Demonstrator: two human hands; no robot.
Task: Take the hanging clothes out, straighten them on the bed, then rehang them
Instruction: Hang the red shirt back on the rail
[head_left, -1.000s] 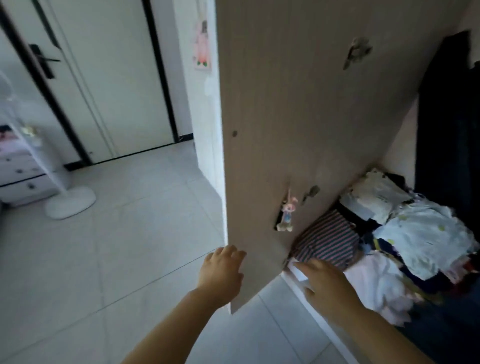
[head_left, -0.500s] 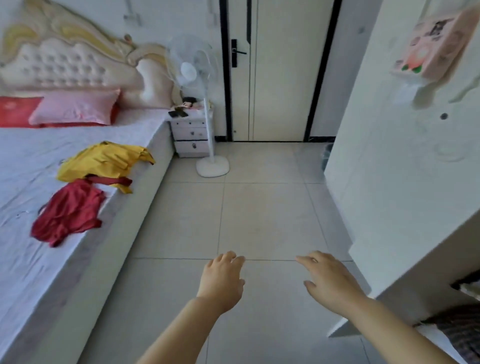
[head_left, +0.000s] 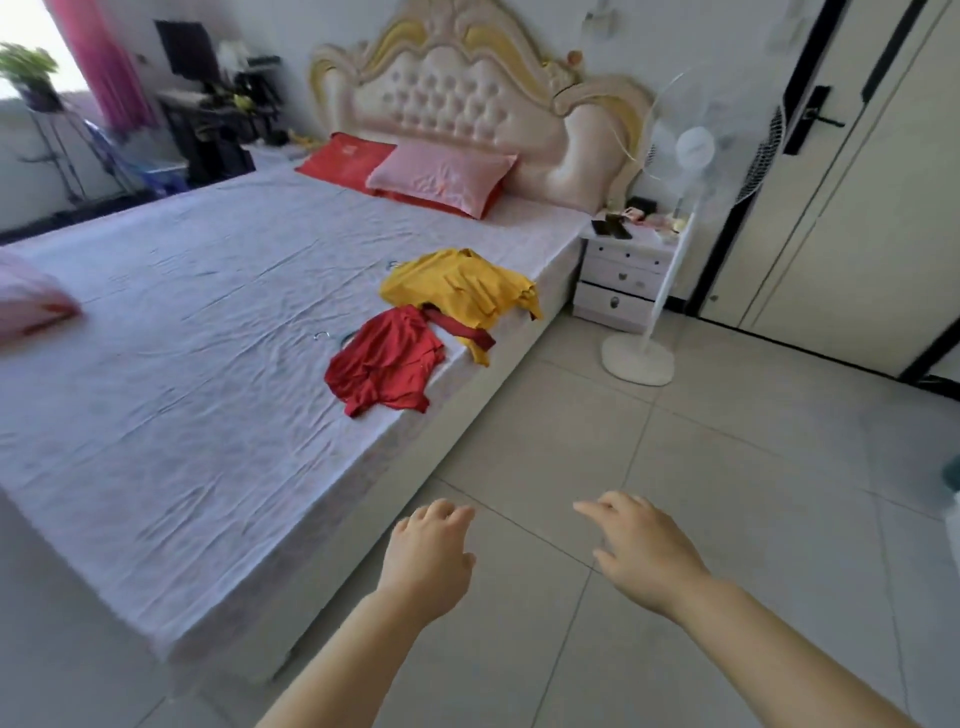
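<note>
left hand (head_left: 431, 556): empty, palm down, fingers loosely bent, over the floor just off the bed's near side.
right hand (head_left: 644, 551): also empty, palm down, fingers relaxed and slightly spread, over the pale floor tiles (head_left: 753, 467).
contact: none. Neither hand touches cloth or bed.
red crumpled satin-looking garment (head_left: 387, 358): bunched on the bed close to its floor-side edge, well apart from both hands.
yellow crumpled garment (head_left: 457, 283): just beyond the red one and touching it, with one corner drooping over the mattress edge. A dark red strip lies between the two; can't tell which garment it belongs to.
thin metal hanger hook (head_left: 322, 335): on the sheet just left of the red garment. The rest of the hanger is too faint to make out.
large bed with wrinkled white sheet (head_left: 182, 338): carries both garments, with a pink pillow (head_left: 441, 176) up at the tufted cream headboard (head_left: 467, 98).
beside bed: white drawer nightstand (head_left: 623, 275), then a white pedestal fan (head_left: 696, 150).
step: my read is the clothes are out and dumped. Both are rumpled, so straightening is not yet done.
next: close in on the bed edge and take the red garment first, since it is nearer. Pinch both shoulders, lift, lay flat, smooth outward.
risk: the fabric looks slippery, and tugging the red garment could drag the overhanging yellow corner off the bed.
</note>
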